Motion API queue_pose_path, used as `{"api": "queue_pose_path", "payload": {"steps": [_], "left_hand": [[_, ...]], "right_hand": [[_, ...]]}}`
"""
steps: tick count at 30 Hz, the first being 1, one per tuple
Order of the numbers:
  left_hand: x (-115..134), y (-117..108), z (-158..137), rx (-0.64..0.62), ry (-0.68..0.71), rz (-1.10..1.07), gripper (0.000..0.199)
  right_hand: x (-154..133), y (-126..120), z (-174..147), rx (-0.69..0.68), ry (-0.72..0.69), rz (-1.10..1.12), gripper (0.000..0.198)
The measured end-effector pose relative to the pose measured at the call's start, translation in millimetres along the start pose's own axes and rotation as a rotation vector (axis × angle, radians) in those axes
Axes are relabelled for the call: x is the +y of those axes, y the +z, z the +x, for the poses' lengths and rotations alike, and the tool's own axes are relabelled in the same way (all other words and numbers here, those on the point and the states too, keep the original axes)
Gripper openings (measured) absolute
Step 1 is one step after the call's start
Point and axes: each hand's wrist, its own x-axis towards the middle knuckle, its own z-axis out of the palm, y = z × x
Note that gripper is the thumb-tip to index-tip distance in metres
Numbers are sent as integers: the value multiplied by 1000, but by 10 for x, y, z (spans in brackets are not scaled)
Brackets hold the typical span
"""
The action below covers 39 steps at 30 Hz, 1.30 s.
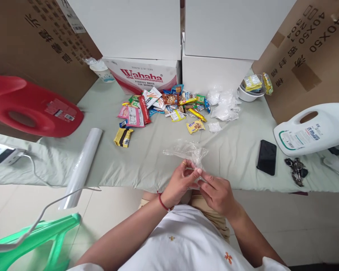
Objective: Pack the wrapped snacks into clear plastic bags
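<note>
A clear plastic bag (186, 149), thin and crumpled, is held between my hands near the table's front edge. My left hand (183, 178) pinches its gathered end, thumb against fingers. Close beside it, the fingers of my right hand (218, 192) are closed on the same end of the bag. Beyond them lie a yellow snack packet (195, 127) and a small folded clear bag (215, 127). A heap of wrapped snacks (171, 99) spreads farther back, with several crumpled clear bags (225, 104) to its right.
A Wahaha carton (149, 77) and white boxes (217, 71) stand at the back. Left are a red jug (56, 109), a plastic roll (83, 162) and a green stool (56, 233). Right are a white detergent jug (313, 131), a phone (266, 157), keys (297, 170) and a bowl (250, 94).
</note>
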Motion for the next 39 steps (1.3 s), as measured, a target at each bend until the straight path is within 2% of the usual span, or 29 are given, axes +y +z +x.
{"api": "queue_pose_path", "payload": {"steps": [2,5,9,12,15,17,19,21,24,29,31,32,35,36,38,39], "left_hand": [[-56,-24,34,84,17,-10,46],[-124,-110,81,173,47,-11,45],[-156,-182,78,183,147,35,39],[-143,-174,48,153,266,134,35],[-116,-155,16,118,336,196,35],[-100,-152,-2,98,333,176,37],[-91,-158,-7,99,261,108,41],[-87,-166,12,149,147,28,49],[-89,-171,99,229,29,6,60],[-113,-176,274,196,62,109,54],[-130,-202,295,212,99,49,51],[-140,-224,291,231,123,9,49],[-178,-331,230,309,197,-64,45],[-196,-377,198,337,216,-78,44],[-242,-477,127,385,240,-101,42],[-271,-525,91,401,247,-111,42]], "right_hand": [[-20,52,-40,-22,9,2,26],[-33,51,-87,-8,91,125,25],[-18,-47,-49,176,337,334,16],[25,-108,68,290,424,365,15],[63,-125,208,255,374,307,32],[70,-113,287,164,277,256,26],[64,-88,341,106,210,227,8],[52,-53,368,99,186,213,17],[40,1,367,85,148,188,18],[49,50,308,53,89,185,17],[81,60,267,139,191,239,15],[108,72,240,208,286,278,14],[221,145,133,435,660,503,23],[264,176,89,473,776,609,28],[342,218,4,435,941,789,37],[375,221,-31,384,975,826,39]]}}
